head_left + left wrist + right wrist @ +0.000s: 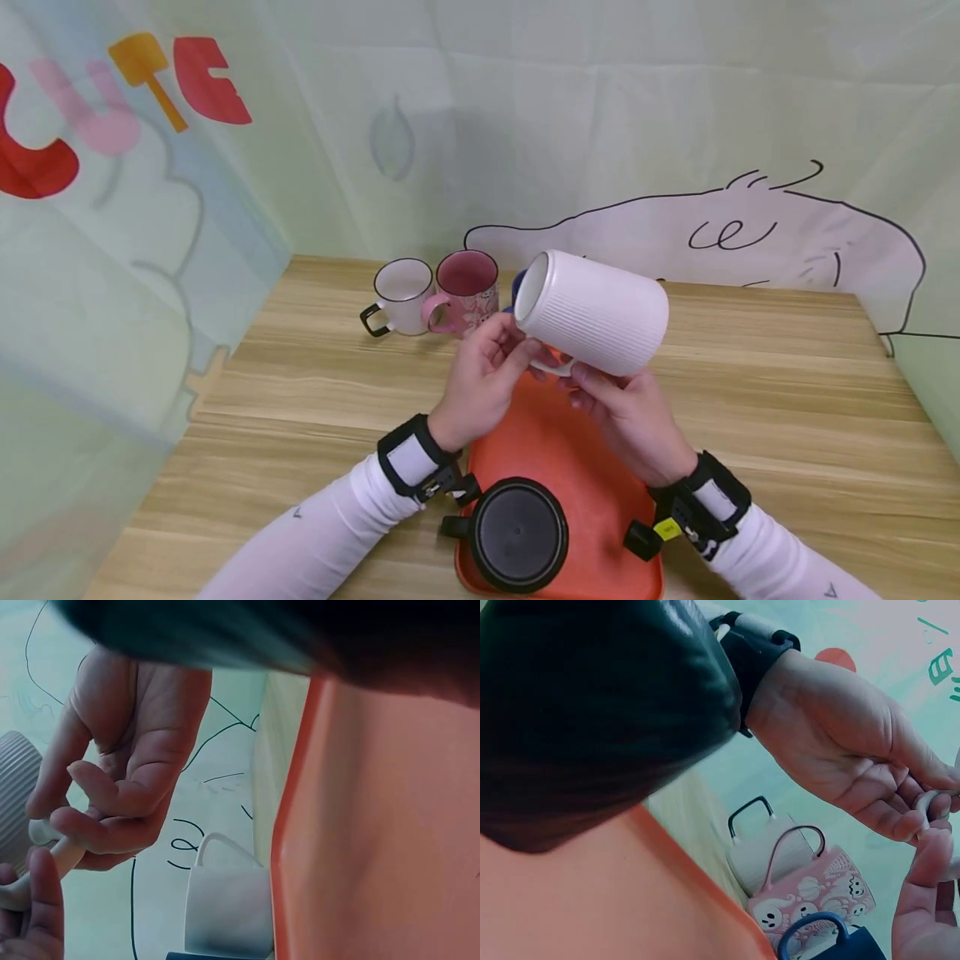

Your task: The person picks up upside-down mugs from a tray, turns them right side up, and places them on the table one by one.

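Note:
A white ribbed mug (600, 312) is held above the far end of an orange tray (592, 525), tilted on its side with its mouth toward the left and its handle (555, 367) underneath. My left hand (476, 387) pinches the handle near the mouth end. At the handle's other end, my right hand (633, 425) grips with thumb and fingers. Both hands meet closely around the handle in the left wrist view, where the ribbed side (16, 795) shows at the edge. On the tray's near end a black mug (517, 533) stands upside down.
Toward the back of the wooden table (315, 375) stand a white mug with a black rim (405, 292) and a pink patterned mug (472, 300). A blue mug (855, 945) is mostly hidden in the head view. Another white mug (229, 907) appears in the left wrist view.

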`<control>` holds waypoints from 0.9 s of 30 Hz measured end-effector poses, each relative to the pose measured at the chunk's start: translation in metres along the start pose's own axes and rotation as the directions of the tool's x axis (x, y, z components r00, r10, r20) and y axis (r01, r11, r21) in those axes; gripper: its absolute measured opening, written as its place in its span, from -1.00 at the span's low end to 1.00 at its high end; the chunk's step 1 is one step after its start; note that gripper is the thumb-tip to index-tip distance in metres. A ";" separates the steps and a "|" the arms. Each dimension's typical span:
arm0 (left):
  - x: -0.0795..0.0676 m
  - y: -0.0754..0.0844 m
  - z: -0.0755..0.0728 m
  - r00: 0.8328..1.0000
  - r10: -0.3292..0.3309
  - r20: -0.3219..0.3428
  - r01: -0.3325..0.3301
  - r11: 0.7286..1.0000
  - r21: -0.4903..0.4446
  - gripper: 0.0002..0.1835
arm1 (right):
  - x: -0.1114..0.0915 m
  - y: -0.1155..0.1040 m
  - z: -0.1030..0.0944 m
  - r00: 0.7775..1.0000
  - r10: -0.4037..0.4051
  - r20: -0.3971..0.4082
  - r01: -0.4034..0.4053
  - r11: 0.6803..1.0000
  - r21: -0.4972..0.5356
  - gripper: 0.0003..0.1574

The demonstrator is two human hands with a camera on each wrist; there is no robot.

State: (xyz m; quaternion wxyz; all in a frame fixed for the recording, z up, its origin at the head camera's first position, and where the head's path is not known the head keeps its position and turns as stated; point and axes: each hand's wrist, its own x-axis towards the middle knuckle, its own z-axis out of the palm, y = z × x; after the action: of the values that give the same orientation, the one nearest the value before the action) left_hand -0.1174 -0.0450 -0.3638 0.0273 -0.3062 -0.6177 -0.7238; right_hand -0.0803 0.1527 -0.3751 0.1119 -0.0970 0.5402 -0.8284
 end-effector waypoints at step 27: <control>0.000 0.007 -0.002 0.999 -0.028 0.036 0.028 1.000 -0.009 -0.83 | 0.001 0.005 -0.002 0.995 -0.072 0.074 0.072 0.997 0.011 -0.68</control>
State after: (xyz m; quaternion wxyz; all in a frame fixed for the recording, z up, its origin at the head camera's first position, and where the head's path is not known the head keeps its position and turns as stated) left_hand -0.1156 -0.0484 -0.3573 0.0048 -0.3105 -0.6189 -0.7215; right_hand -0.0816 0.1523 -0.3804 0.1024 -0.1468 0.5284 -0.8299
